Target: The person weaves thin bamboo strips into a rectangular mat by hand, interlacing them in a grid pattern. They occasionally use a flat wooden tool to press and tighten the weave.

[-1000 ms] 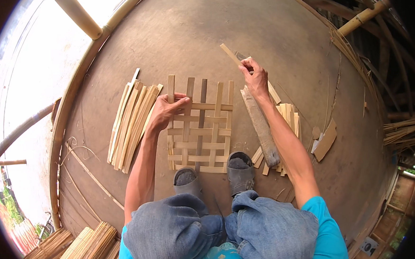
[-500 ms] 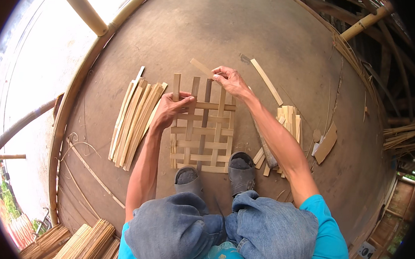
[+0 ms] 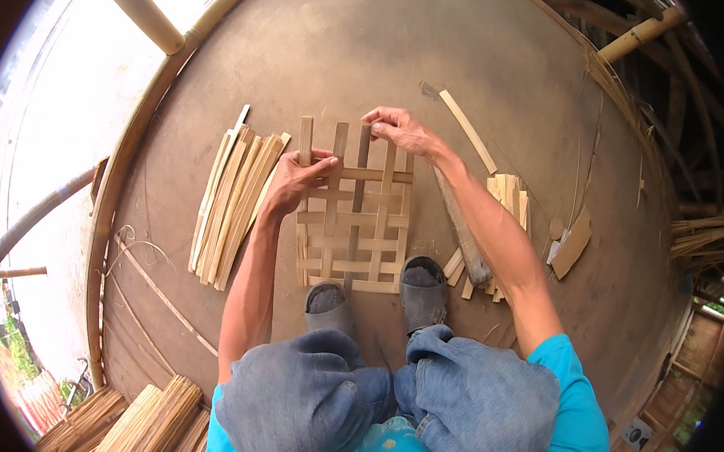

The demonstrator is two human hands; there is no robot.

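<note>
A loosely woven lattice of flat bamboo strips [image 3: 342,246] lies on the floor in front of my feet, its upright ends pointing away from me. One upright, a dark strip [image 3: 361,156], stands out among the pale ones. My left hand [image 3: 293,183] is closed at the upper left of the lattice, thumb and fingers pinching a pale upright strip [image 3: 339,140]. At the far end, my right hand [image 3: 403,132] has its fingertips pinched at the top of the dark strip. A faint blur beside those fingertips cannot be made out clearly.
Left of the lattice lies a bundle of bamboo strips [image 3: 240,204]. To the right are a shorter stack [image 3: 507,196], a wooden bar [image 3: 462,228], a single loose strip [image 3: 468,131] and a brown flat piece [image 3: 572,245]. More bundles [image 3: 147,434] sit at lower left.
The loose pale strip that stuck out up-left from my right hand no longer shows clearly. My right hand has shifted slightly left and toward the dark strip's tip. My left hand stays on the lattice.
</note>
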